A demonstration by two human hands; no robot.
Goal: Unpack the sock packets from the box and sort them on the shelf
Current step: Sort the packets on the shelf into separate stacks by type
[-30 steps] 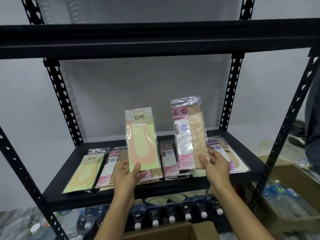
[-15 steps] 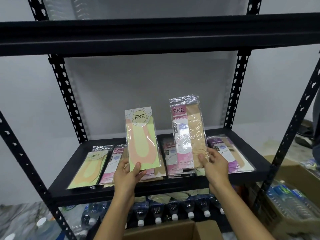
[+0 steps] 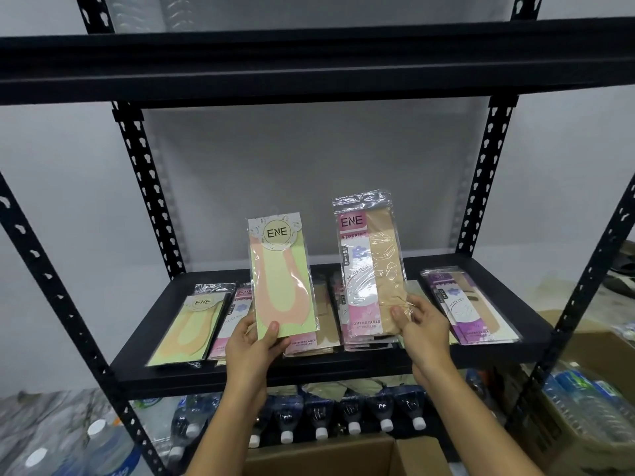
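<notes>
1. Wall (image 3: 51,201) was plain pale grey under soft, even light.
2. Black metal rack (image 3: 151,187) stood against it: slotted uprights, with a dark top beam (image 3: 309,60) across the view.
3. A greyer, translucent-looking sheet (image 3: 309,173) sat behind the rack's back.
4. Capped water bottles (image 3: 319,420) lay in a row under the lower deck, caps forward.
5. On the right, a cardboard carton (image 3: 577,455) held more bottles, with light floor (image 3: 608,304) beyond.
6. At lower left was a marbled grey surface (image 3: 31,417), blurred.
</notes>
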